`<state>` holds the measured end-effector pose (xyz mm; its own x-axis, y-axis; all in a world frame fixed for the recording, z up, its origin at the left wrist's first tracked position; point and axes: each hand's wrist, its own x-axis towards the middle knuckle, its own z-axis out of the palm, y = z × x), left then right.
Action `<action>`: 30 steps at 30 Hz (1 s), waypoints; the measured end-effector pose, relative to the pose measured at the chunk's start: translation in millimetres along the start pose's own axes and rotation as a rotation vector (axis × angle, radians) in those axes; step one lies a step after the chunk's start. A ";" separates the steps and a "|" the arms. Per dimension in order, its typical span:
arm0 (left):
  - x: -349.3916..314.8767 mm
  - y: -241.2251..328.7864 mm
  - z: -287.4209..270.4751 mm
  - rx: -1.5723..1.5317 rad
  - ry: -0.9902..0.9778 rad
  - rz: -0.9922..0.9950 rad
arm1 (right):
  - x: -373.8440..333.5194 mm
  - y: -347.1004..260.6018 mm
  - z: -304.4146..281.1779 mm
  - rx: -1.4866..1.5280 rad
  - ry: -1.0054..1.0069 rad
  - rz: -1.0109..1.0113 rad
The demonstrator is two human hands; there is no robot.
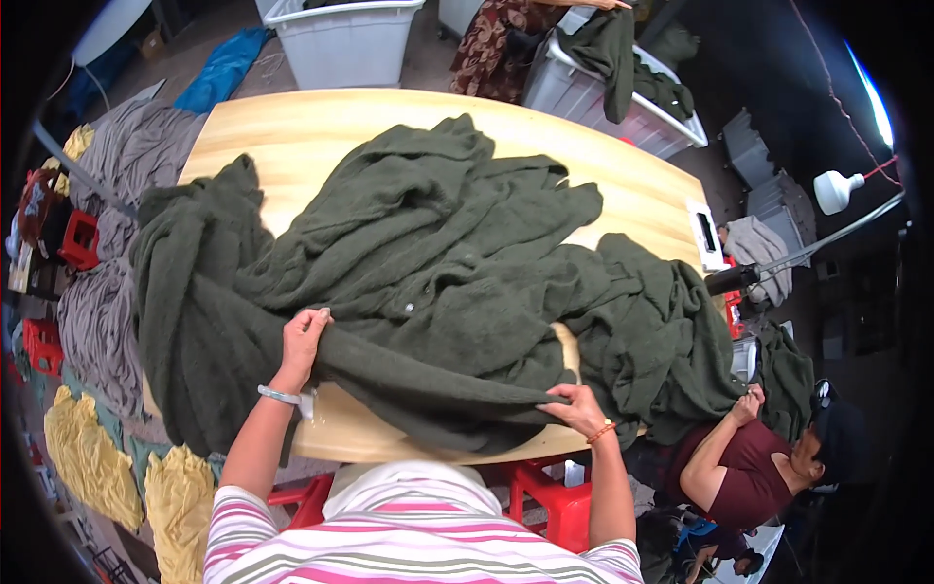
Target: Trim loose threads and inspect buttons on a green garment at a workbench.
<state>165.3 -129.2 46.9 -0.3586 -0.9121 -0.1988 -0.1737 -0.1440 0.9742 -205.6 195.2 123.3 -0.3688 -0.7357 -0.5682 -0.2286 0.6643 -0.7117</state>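
Note:
A large heap of dark green knit garments [389, 214] lies crumpled over the wooden table [292, 112]. Along the near edge, a fold of one dark green knit garment [438, 384] is stretched between my two hands. My left hand [305, 343] is closed on the fold's upper left part, thumb and fingers pinched together. At its right end my right hand [581, 409] pinches the cloth between thumb and fingers. A small shiny button shows on the cloth just beyond my hands. Much of each garment's shape is hidden in the folds.
A co-worker [725, 457] at the right grips dark green cloth. Beyond the table another person stands by a white bin [652, 122] of green garments; a second white bin [341, 44] stands left. Grey cloth [102, 321] piles at left, above yellow cloth [92, 453]. Red stools [555, 496] are below.

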 end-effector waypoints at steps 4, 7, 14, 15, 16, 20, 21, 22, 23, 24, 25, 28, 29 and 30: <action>24.8 7.6 55.0 0.559 -0.058 0.364 | 43.4 -14.3 -40.2 0.271 0.208 -0.175; 37.4 13.9 92.6 0.881 -0.231 0.439 | 100.4 -42.9 -43.9 -0.053 0.547 -0.500; 61.4 -25.9 104.1 1.107 -0.300 0.554 | 233.0 -44.0 -0.1 -0.659 0.552 -0.487; 57.4 -24.5 97.3 1.123 -0.283 0.549 | 246.4 -40.8 12.3 -0.687 0.506 -0.479; 54.4 -23.4 89.2 1.136 -0.260 0.540 | 255.9 -37.8 23.4 -0.667 0.489 -0.496; 45.9 -19.7 77.7 1.200 -0.224 0.476 | 235.1 -25.3 19.3 -0.535 0.498 -0.423; 45.6 -17.3 79.8 1.187 -0.247 0.473 | 222.9 -18.5 11.2 -0.518 0.469 -0.394; 46.7 -17.5 83.9 1.127 -0.254 0.482 | 207.6 -10.9 4.0 -0.495 0.490 -0.394; 50.7 -20.0 85.1 1.113 -0.237 0.483 | 193.6 -4.7 -3.1 -0.467 0.511 -0.393; 59.4 -33.5 80.9 1.009 -0.181 0.573 | 180.3 -4.2 -8.6 -0.444 0.550 -0.401; 64.0 -34.8 77.7 0.930 -0.166 0.428 | 164.1 -7.0 -13.9 -0.422 0.598 -0.396; 68.4 -37.5 37.5 0.430 0.059 0.541 | 91.5 -47.1 -43.8 -0.247 0.937 -0.551; 63.1 -24.6 17.1 0.318 -0.058 0.477 | 65.3 -50.6 -52.7 -0.206 1.086 -0.604; 49.6 -18.5 10.9 0.414 0.062 0.549 | 36.2 -50.0 -64.2 -0.172 1.190 -0.579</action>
<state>140.7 -167.6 17.9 -0.4439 -0.8329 0.3305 -0.3224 0.4925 0.8084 -265.4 143.8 164.8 -0.7169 -0.4114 0.5629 -0.6957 0.3701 -0.6156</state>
